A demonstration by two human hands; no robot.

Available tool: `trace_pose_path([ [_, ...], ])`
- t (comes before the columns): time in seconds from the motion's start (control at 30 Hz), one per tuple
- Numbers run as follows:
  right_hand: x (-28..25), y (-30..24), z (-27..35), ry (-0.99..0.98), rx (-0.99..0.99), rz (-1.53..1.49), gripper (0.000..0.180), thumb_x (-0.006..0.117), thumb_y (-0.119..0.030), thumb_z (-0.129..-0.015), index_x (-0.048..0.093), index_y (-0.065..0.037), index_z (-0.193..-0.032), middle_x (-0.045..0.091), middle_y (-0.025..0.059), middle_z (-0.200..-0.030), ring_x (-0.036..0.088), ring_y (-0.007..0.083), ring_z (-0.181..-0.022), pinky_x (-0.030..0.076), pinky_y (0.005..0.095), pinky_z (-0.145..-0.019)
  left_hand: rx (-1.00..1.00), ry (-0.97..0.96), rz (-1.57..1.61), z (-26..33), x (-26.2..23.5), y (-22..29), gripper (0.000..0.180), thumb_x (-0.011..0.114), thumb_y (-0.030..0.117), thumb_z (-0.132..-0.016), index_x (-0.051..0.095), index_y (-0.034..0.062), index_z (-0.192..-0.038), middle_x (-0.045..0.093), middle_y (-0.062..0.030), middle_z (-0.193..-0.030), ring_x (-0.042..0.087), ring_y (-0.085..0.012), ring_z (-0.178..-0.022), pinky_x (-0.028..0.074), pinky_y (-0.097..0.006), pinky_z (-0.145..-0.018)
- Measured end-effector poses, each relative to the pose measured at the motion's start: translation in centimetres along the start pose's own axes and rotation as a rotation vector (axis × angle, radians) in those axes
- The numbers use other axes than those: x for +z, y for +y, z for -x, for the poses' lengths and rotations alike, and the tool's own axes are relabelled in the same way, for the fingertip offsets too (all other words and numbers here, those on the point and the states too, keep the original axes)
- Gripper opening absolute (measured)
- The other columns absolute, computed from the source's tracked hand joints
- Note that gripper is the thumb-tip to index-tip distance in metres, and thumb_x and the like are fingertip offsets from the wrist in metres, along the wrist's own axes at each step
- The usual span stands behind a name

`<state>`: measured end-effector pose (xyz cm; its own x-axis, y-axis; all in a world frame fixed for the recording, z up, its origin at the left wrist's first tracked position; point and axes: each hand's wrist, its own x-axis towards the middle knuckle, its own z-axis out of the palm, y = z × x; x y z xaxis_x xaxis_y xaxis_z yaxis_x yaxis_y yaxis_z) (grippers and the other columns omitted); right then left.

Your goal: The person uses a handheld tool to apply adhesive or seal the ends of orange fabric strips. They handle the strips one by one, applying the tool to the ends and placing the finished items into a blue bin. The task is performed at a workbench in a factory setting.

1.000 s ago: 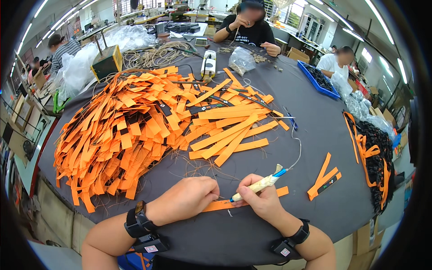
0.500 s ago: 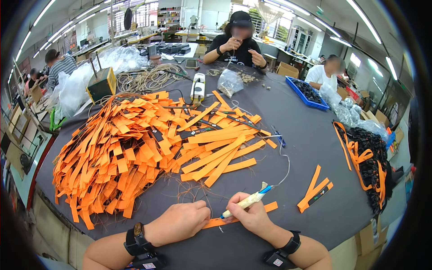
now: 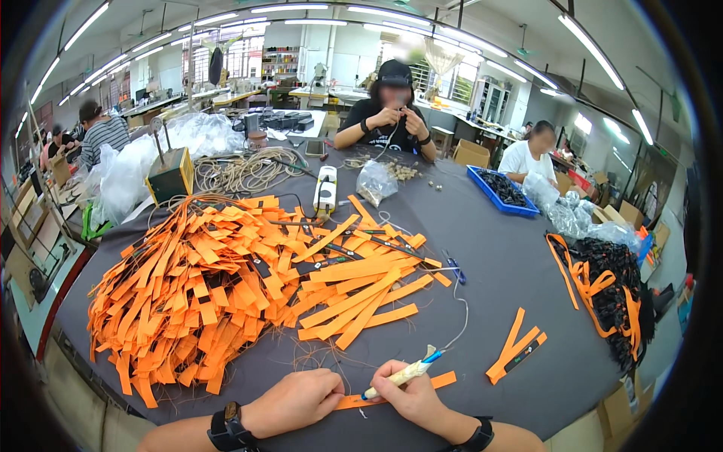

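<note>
Head view, looking down on a dark grey round table (image 3: 489, 271). Left hand (image 3: 295, 401) pressed flat, fingers loosely curled, onto one end of a single orange strap (image 3: 437, 380) lying along the near table edge; nothing clenched inside it. Right hand (image 3: 407, 392) clasped around a pale pen-shaped tool (image 3: 399, 374), tip down on that same strap, a thin grey cord (image 3: 461, 316) trailing away from the tool's blue rear end. One dark wristband on each forearm.

Containers: one blue tray (image 3: 503, 203) at the far right of the table, filled with small dark parts. One clear plastic bag (image 3: 374, 183) near the table's middle back, with small pale pieces inside. One yellow-and-green box (image 3: 170, 175) at the far left, contents not discernible. More clear bags (image 3: 572, 218) bunched just right of the tray, contents unclear.

Counts: one large heap of orange straps (image 3: 226, 286) across the left half, far too many to number. About three loose strap pieces (image 3: 516, 350) to the right of the hands. One pile of black-and-orange straps (image 3: 610, 301) at the right rim. One coil of tan cord (image 3: 245, 172). Two people seated across the table, more at benches far left.
</note>
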<state>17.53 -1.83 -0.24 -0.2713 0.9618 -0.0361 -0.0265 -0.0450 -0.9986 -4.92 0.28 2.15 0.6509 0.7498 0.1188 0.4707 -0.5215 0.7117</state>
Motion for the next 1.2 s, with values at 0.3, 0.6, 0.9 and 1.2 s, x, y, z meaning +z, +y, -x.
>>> trace_pose_path([
  [0.3, -0.5, 0.6, -1.0, -0.01, 0.043, -0.058, 0.016, 0.062, -0.017, -0.094, 0.057, -0.002, -0.09, 0.064, 0.0037, -0.075, 0.064, 0.0075, -0.065, 0.053, 0.0205, -0.057, 0.046, 0.032, -0.011, 0.0, 0.8, -0.9, 0.01, 0.061, 0.011, -0.086, 0.059, 0.0014, -0.086, 0.06, -0.0127, -0.081, 0.061, -0.0307, -0.076, 0.05, -0.038, -0.067],
  [0.6, -0.2, 0.8, -0.8, 0.012, -0.032, -0.07, 0.013, 0.06, -0.013, -0.095, 0.057, -0.001, -0.089, 0.065, 0.0046, -0.079, 0.064, 0.0071, -0.07, 0.055, 0.0211, -0.063, -0.019, 0.059, 0.026, -0.2, 1.0, -0.9, 0.011, 0.065, 0.012, -0.086, 0.064, 0.001, -0.085, 0.064, -0.0126, -0.075, 0.063, -0.0263, -0.066, 0.05, -0.034, -0.06],
  [0.9, -0.1, 0.7, -0.8, 0.009, -0.065, -0.069, 0.013, 0.06, -0.013, -0.095, 0.057, -0.001, -0.09, 0.064, 0.004, -0.078, 0.065, 0.0075, -0.07, 0.056, 0.0207, -0.064, -0.056, 0.06, 0.019, -0.4, 1.0, -1.0, 0.011, 0.065, 0.011, -0.086, 0.063, 0.0002, -0.087, 0.065, -0.0126, -0.073, 0.065, -0.0229, -0.064, 0.051, -0.031, -0.059],
  [1.2, 0.0, 0.8, -0.9, 0.033, -0.054, -0.059, 0.015, 0.06, -0.013, -0.095, 0.056, 0.0, -0.089, 0.064, 0.0041, -0.078, 0.066, 0.0078, -0.069, 0.056, 0.0205, -0.062, -0.063, 0.077, 0.023, -0.6, 1.3, -1.1, 0.01, 0.065, 0.01, -0.086, 0.063, 0.0003, -0.088, 0.065, -0.0124, -0.072, 0.065, -0.022, -0.063, 0.051, -0.031, -0.058],
])
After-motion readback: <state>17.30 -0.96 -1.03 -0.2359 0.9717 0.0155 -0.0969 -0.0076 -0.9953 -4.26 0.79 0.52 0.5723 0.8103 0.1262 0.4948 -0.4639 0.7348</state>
